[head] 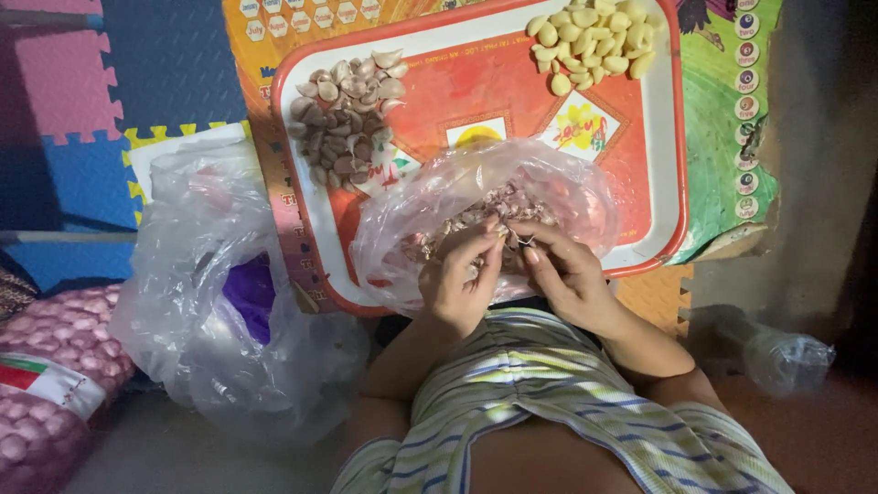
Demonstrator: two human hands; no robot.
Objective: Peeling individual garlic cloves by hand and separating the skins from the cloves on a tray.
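My left hand [460, 277] and my right hand [564, 271] meet over a clear plastic bag [476, 206] of garlic skins, fingertips pinching a small garlic clove [512, 238] between them. The bag lies on the front part of a red and white tray [663, 165]. A pile of unpeeled garlic cloves [345, 119] sits at the tray's left. Peeled pale yellow cloves [593, 41] are heaped at its far right corner.
A large crumpled clear plastic bag [219, 302] with something purple inside lies at left. A pink mesh sack of garlic bulbs [50, 366] is at the lower left. Coloured foam mats [110, 91] cover the floor. A clear plastic bottle [777, 352] lies at right.
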